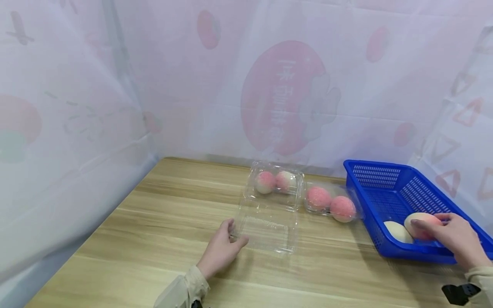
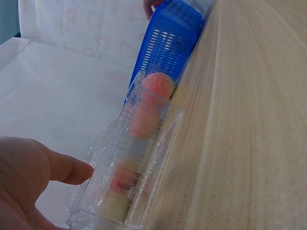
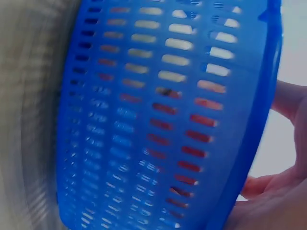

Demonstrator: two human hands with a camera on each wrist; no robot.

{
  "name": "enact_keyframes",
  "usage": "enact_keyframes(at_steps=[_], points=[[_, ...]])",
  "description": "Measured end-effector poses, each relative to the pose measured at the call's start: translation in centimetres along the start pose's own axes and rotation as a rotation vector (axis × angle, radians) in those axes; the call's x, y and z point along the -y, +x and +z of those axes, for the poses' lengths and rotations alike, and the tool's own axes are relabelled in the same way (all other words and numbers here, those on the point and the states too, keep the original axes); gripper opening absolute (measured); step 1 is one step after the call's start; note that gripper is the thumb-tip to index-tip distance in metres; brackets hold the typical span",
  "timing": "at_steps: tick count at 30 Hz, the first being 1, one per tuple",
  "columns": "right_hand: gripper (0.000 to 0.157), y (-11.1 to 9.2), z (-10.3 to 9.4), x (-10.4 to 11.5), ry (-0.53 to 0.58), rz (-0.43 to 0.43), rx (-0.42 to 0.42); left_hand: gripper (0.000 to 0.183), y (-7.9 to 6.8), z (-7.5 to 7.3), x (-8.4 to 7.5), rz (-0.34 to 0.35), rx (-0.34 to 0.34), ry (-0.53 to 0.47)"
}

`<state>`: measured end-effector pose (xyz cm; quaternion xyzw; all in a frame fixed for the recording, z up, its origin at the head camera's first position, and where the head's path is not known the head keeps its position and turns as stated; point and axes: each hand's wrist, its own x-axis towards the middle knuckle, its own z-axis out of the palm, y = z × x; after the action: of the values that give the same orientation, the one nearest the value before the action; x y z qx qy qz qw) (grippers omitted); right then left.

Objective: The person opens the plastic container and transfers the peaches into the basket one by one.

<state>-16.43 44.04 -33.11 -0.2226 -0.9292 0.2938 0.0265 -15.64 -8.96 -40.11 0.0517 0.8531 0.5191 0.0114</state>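
Observation:
My left hand [image 1: 223, 248] is at the left edge of an open clear plastic clamshell box [image 1: 265, 231], its thumb [image 2: 72, 170] right at the plastic wall in the left wrist view. The box's far half holds two pink-and-white peaches [image 1: 265, 182]. My right hand [image 1: 456, 235] reaches into the blue basket [image 1: 400, 252] and grips a cream-and-pink peach [image 1: 417, 219] between thumb and fingers. Beside it in the basket lies a pale peach [image 1: 397, 232]. The right wrist view shows mostly the basket's slotted side [image 3: 158, 120], which partly hides the fruit.
Between the open box and the basket, a second clear box [image 1: 325, 188] holds two pink peaches [image 1: 343, 208], close against the basket's left side. The wooden table [image 1: 154, 222] meets a printed white cloth [image 1: 192, 107] at the back and sides.

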Motion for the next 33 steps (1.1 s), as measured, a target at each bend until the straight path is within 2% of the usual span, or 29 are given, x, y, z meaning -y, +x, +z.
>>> enact_keyframes(at_steps=[5, 14, 21, 24, 33], points=[[0.099, 0.1, 0.1, -0.2, -0.084, -0.045, -0.003, 0.074, 0.0, 0.0, 0.1, 0.004, -0.003, 0.006], [0.093, 0.1, 0.1, 0.0, -0.102, -0.077, -0.002, 0.074, -0.1, 0.0, 0.1, 0.011, -0.002, 0.000], [0.094, -0.2, 0.0, 0.1, -0.092, -0.059, 0.026, 0.074, -0.1, 0.0, 0.0, 0.009, -0.002, 0.011], [0.091, -0.3, 0.0, 0.3, -0.098, -0.077, 0.018, 0.073, 0.0, 0.0, 0.0, 0.008, -0.003, 0.014], [0.071, -1.5, 0.4, 1.4, -0.024, -0.181, -0.137, 0.073, 0.0, -0.1, 0.2, 0.010, 0.001, 0.010]])
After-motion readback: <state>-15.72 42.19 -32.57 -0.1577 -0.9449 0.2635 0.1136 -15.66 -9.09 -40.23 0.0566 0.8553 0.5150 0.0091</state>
